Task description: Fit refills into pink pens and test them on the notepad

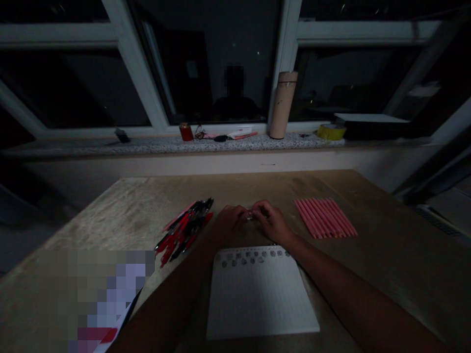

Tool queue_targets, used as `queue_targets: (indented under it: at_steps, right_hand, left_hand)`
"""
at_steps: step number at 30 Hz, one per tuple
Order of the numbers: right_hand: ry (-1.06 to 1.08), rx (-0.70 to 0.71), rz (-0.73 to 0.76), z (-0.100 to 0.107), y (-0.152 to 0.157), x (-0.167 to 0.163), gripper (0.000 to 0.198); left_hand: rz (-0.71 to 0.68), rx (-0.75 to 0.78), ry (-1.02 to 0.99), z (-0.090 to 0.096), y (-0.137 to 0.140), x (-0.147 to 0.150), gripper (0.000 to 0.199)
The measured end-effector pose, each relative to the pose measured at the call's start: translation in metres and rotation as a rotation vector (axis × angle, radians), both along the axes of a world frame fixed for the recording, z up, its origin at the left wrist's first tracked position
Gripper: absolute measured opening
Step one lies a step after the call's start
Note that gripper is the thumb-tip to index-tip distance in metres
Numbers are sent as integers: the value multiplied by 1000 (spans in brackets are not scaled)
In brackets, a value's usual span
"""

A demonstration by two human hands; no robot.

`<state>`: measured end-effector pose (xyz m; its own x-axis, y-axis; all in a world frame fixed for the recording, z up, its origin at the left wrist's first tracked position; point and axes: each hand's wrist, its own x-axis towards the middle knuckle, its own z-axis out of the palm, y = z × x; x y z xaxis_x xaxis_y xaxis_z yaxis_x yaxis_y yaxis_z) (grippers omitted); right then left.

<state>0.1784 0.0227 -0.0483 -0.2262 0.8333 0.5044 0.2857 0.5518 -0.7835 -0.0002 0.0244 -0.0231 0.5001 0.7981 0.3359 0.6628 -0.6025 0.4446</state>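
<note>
My left hand (pixel 232 218) and my right hand (pixel 270 220) meet above the far edge of a notepad, fingers closed in a pinch. Between the fingertips shows a small pale, pinkish thing (pixel 249 214), mostly covered and too dim to name. The white lined notepad (pixel 261 299) lies below them, with several dark scribbled circles near its top. Left of my left hand is a loose heap of red, black and pink pens (pixel 184 230). To the right of my right hand, several pink pens or pencils (pixel 325 218) lie side by side in a neat row.
The wooden table (pixel 147 196) stands against a window sill (pixel 154 144). On the sill are a red jar (pixel 186 132), a tall tan cylinder (pixel 283 105), yellow tape (pixel 330 132) and a dark box (pixel 371 126). A blurred-out patch (pixel 121 294) covers the lower left.
</note>
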Motion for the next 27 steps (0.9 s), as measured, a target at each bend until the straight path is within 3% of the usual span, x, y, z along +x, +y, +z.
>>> queue_targets:
  at_steps: [7,15,20,27]
  right_hand:
    - [-108,23,-21,3,1,1,19]
    - [-654,178,-313,-1,10,11,37]
    - [-839,134,-238,-6,7,11,37]
    - [-832,120,-251,-6,10,10,27]
  left_hand:
    - [11,-7,-18,-3,1,0,31]
    - [169,36,-116,-10,5,-6,35]
    - [184,35,-134,-12,4,-6,35]
    - [196,45,-127,-13,6,-6,34]
